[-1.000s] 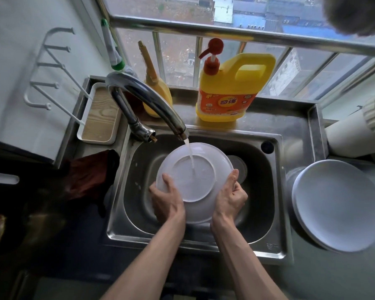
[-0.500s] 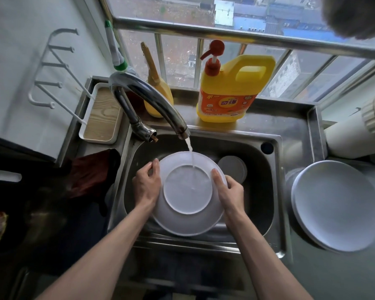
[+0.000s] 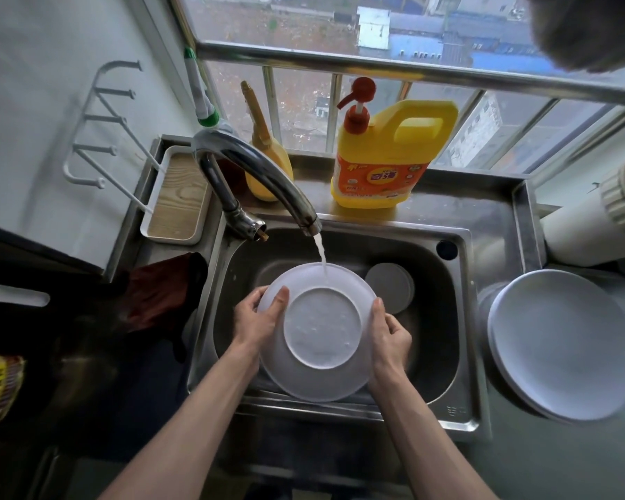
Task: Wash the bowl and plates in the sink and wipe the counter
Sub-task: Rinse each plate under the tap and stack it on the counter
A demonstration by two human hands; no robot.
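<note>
A white plate is held bottom side up over the steel sink. Water from the curved tap falls on its far rim. My left hand grips the plate's left edge, thumb on the upturned base side. My right hand grips its right edge. A small white bowl lies in the sink behind the plate, partly hidden. A stack of white plates rests on the counter to the right of the sink.
A yellow detergent jug with a red pump stands behind the sink, a yellow brush beside it. A dark red cloth lies left of the sink, a white tray behind it. A white pipe runs at right.
The plate has tilted and shifted a little nearer and lower in the sink. Both hands slid from its near rim to its left and right edges.
</note>
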